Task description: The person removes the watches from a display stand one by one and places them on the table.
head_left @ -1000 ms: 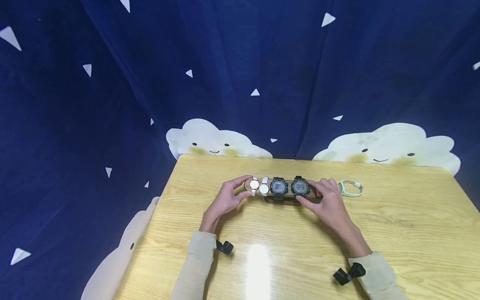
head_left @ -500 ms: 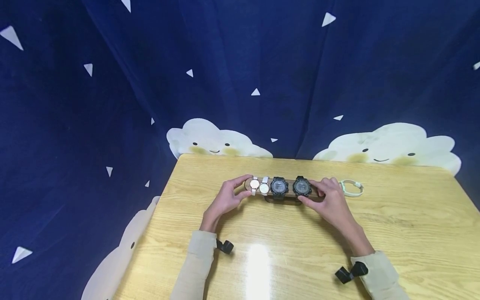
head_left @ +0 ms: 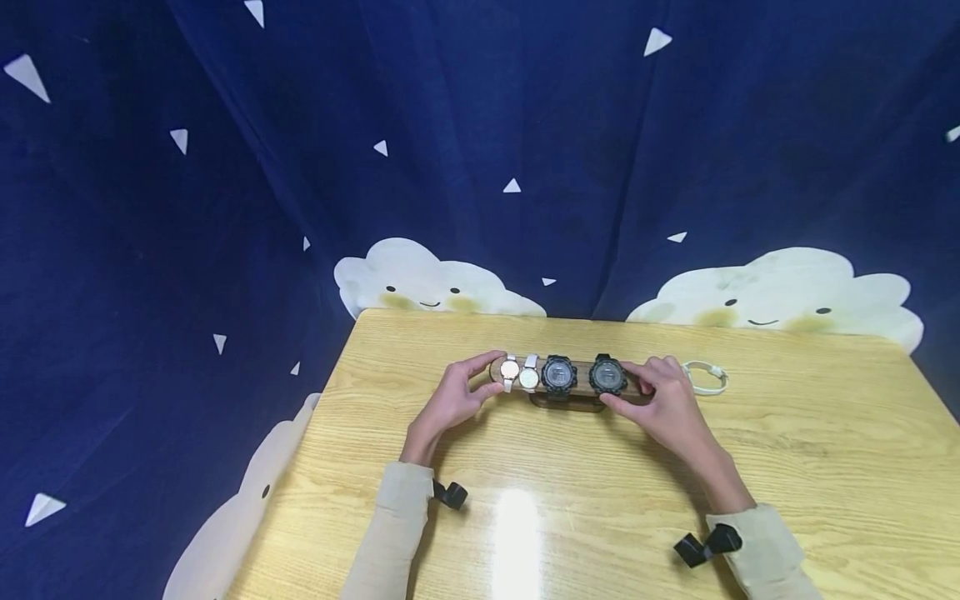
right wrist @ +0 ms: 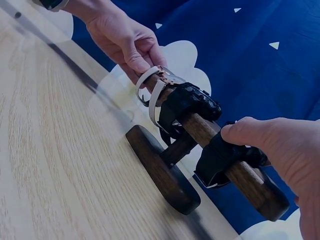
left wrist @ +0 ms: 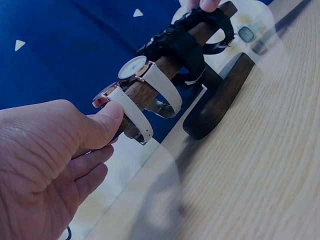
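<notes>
and there's the outer black watch (head_left: 607,377), looped round the bar (right wrist: 200,129) of a wooden stand (right wrist: 176,150) toward its right end, with the stand's base (left wrist: 217,105) down on the counter (head_left: 825,433). the right hand (head_left: 670,411) has it pinched between thumb and forefinger, one on each side of the case; the far fingertips are hidden from me. over on the left, the left hand (head_left: 452,398) grips the other end of the bar, thumb right beside the first white-strapped watch (head_left: 510,369).

how will it handle? light, i'd say, with a chunky case that looks stiff and sturdy, and a strap with some bend but likely snug on that wood, so it may drag rather than glide. the case sides look the best place to take hold, well off the dial, while the far end of the bar is braced against tipping.

now the lie of it: dial facing up, strap running front to back, square across the bar. the bar's own long axis goes side to side, roughly along the counter's back edge. the inner black watch (head_left: 558,375) and second white-strapped watch (head_left: 529,378) share it; a pale watch (left wrist: 246,34) lies off to the right.
</notes>
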`<state>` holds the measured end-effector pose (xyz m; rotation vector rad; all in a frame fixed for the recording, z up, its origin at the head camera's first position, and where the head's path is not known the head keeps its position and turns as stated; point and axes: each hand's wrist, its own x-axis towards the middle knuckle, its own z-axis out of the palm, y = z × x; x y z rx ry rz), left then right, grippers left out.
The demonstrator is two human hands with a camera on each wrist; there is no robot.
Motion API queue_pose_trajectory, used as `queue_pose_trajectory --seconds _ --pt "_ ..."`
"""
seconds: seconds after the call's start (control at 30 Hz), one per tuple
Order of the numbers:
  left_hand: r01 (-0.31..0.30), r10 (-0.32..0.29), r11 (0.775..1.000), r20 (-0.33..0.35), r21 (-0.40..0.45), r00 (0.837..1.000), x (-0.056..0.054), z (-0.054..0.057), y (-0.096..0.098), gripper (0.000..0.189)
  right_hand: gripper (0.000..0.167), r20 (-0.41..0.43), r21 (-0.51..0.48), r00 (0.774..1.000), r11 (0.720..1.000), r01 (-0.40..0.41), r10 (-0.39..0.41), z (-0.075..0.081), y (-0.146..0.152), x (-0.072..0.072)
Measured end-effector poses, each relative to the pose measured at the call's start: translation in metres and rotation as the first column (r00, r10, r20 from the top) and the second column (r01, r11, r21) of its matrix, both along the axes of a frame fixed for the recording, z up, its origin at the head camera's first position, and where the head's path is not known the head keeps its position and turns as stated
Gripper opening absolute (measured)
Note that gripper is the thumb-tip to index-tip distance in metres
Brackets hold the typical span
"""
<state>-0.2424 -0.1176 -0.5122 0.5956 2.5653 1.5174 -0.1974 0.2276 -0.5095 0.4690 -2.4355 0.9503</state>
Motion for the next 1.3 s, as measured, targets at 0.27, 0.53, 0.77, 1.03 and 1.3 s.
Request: queue_pose_trajectory --seconds 0.27,0.53,0.77,1.03,1.3 --pt "0.002 -0.002 1.000 -0.007 -0.013 1.000 0.000 -0.001 0.000 0.057 0.049 -0.020 0.011 1.000 1.000 -0.007 0.008 0.002 0.002 0.000" --pt "0.013 -0.013 1.000 -0.029 0.000 0.999 0.000 -0.002 0.000 0.057 0.049 -0.017 0.029 1.000 1.000 -0.011 0.011 0.004 0.006 0.000" --pt "0.027 -0.026 0.999 -0.044 0.022 0.999 -0.001 -0.003 -0.001 0.056 0.050 -0.009 0.040 1.000 0.999 -0.012 0.012 0.005 0.009 0.000" --pt "0.025 -0.024 1.000 -0.036 0.020 0.999 -0.002 -0.005 -0.002 0.056 0.053 -0.004 0.057 1.000 0.998 -0.014 0.015 0.008 0.011 0.000" --pt "0.018 -0.018 1.000 -0.031 0.004 0.999 -0.001 -0.002 -0.001 0.056 0.052 -0.013 0.069 1.000 0.998 -0.014 0.015 0.009 0.015 0.000"
